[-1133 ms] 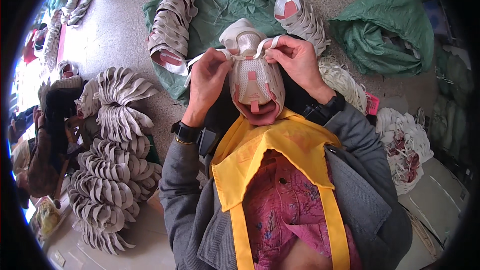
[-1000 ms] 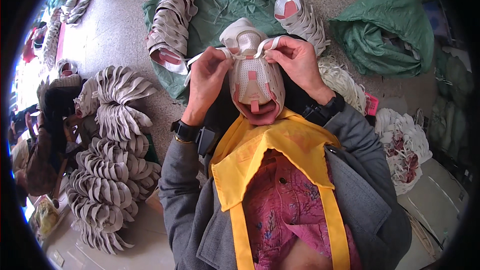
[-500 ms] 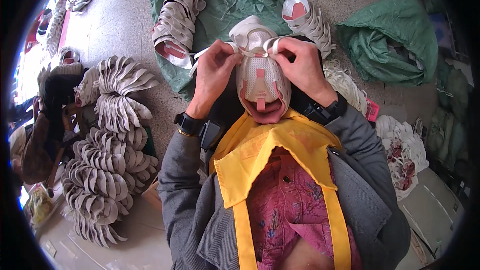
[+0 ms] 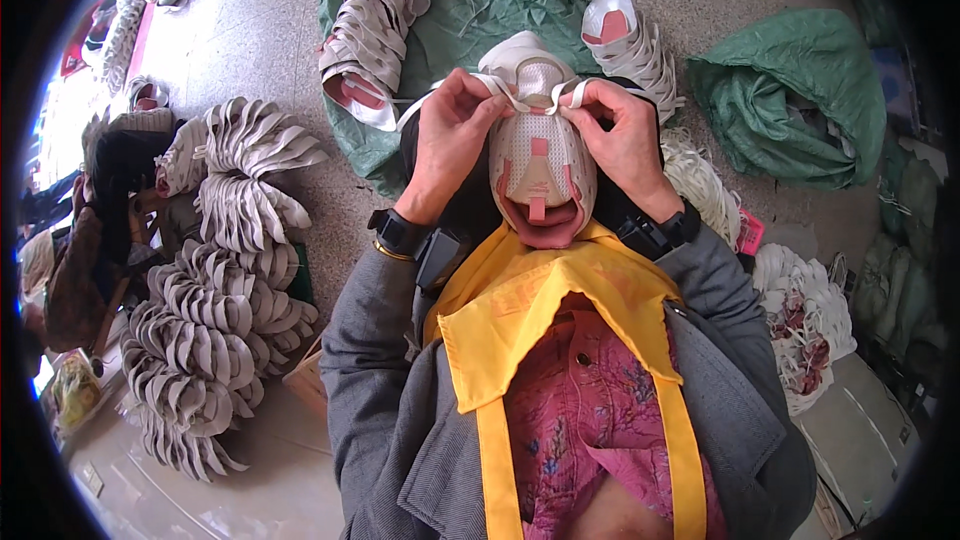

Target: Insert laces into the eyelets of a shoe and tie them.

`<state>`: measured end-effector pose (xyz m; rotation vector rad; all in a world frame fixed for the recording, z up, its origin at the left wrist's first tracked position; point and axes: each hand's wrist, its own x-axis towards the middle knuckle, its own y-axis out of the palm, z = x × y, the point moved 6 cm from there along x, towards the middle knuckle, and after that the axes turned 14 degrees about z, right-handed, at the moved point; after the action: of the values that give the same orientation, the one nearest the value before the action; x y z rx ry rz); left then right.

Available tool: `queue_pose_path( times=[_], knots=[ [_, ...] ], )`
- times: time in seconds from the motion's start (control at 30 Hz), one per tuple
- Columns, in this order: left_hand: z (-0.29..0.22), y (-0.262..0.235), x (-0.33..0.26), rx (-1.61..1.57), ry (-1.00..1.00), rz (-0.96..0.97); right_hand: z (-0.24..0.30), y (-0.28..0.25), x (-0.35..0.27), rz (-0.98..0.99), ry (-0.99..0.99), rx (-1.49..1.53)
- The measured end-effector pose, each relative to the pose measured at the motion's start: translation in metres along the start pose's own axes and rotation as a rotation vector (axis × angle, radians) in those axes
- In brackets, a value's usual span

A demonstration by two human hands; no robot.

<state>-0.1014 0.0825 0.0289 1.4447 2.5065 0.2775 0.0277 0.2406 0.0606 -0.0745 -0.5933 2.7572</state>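
Both forearms, in grey sleeves with dark wristbands, are rising from the lower edge and bending inward over the lap. The left hand (image 4: 452, 145) is curling its fingers and pinching a flat whitish lace (image 4: 510, 97) against the top of a shoe upper (image 4: 541, 165); the right hand (image 4: 622, 135) is mirroring it, fingertips closed on the lace's other end just beside the upper's top edge. The shoe upper is sitting between the two hands, above a yellow apron (image 4: 540, 315), its opening facing the person. It is looking like pale mesh with pink trim and a pink tongue strip, rounded like a dome. To the left, stacks of curved pale uppers (image 4: 215, 310) are fanning out in overlapping rows on the speckled floor (image 4: 250, 30). More are lying on a crumpled green sheet (image 4: 490, 0), and a green woven sack (image 4: 790, 100) is slumping to the right.
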Motion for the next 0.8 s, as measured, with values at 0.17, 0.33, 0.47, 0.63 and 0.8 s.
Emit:
queue_pose_path(
  times=[0.17,0.33,0.47,0.63,0.8],
  knots=[
    [0.007,-0.007,0.003,0.196,-0.017,-0.019,-0.005,0.000,0.000,0.017,0.025,0.037],
    [0.007,-0.009,0.003,0.306,0.084,-0.110,-0.009,0.000,0.000,0.016,0.025,0.055],
    [-0.007,-0.002,0.000,0.522,0.085,-0.142,-0.011,0.001,0.000,0.017,0.029,0.056],
    [-0.021,0.012,0.001,0.660,0.116,-0.085,-0.016,0.000,0.001,0.036,0.042,0.076],
    [-0.008,0.000,0.008,0.615,-0.037,-0.080,-0.019,0.000,0.001,0.003,0.063,0.145]
  ],
)
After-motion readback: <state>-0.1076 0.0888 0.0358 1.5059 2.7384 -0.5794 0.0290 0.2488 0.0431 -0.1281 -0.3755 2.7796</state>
